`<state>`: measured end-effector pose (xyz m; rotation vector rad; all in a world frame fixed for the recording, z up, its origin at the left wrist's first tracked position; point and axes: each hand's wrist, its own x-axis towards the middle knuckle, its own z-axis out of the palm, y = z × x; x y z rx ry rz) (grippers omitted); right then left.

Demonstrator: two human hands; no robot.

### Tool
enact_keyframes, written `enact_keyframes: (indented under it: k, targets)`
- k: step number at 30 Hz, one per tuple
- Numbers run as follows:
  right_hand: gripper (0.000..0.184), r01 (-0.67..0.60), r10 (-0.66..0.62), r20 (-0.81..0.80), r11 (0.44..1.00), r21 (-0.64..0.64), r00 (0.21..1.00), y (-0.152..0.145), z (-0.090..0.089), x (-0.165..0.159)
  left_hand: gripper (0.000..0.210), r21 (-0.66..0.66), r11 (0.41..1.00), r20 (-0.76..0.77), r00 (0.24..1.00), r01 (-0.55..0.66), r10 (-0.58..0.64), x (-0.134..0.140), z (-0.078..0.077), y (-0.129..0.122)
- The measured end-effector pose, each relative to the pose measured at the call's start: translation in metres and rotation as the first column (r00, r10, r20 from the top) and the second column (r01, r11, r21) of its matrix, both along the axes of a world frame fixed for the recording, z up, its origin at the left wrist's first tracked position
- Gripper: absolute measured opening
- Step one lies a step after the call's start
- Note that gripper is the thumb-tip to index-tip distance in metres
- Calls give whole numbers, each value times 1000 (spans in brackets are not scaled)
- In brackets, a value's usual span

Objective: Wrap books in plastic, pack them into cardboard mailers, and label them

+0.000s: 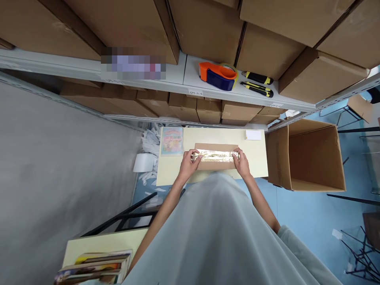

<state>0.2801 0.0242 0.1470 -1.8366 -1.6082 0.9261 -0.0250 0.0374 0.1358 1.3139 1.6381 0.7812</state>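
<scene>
On the pale yellow table (pixel 169 170) in front of me lies a flat brown cardboard package (pixel 216 165). A shiny strip of clear tape (pixel 215 155) runs lengthwise along its middle. My left hand (pixel 189 163) grips the package's left end, thumb and fingers bent at the end of the tape. At the right end, my right hand (pixel 242 162) holds it the same way, its thumb over the tape. The underside of the package is hidden.
An orange and blue tape dispenser (pixel 218 76) and two utility knives (pixel 257 83) lie on a shelf stacked with cardboard boxes (pixel 208 31). A colourful picture sheet (pixel 172 141) and a white card (pixel 253 135) are on the table. A large cardboard box (pixel 314 158) stands right.
</scene>
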Motion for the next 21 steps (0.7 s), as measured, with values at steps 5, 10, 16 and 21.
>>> enact_keyframes:
  k: [5,10,16,21]
  targets:
    - [43,-28,27,14,999,31,1000,14,0,2,35,12,1000,9,1000,-18,18,1,-4,14]
    - [45,-20,20,1,997,77,1000,15,2,-1,36,33,999,25,1000,3,-3,-3,-5,18]
    - [62,35,-35,12,999,-28,999,20,7,-8,37,37,999,86,996,-40,37,3,-2,25]
    - [73,3,1,71,998,-58,997,18,12,1,36,-25,1000,185,983,14,-9,9,1,28]
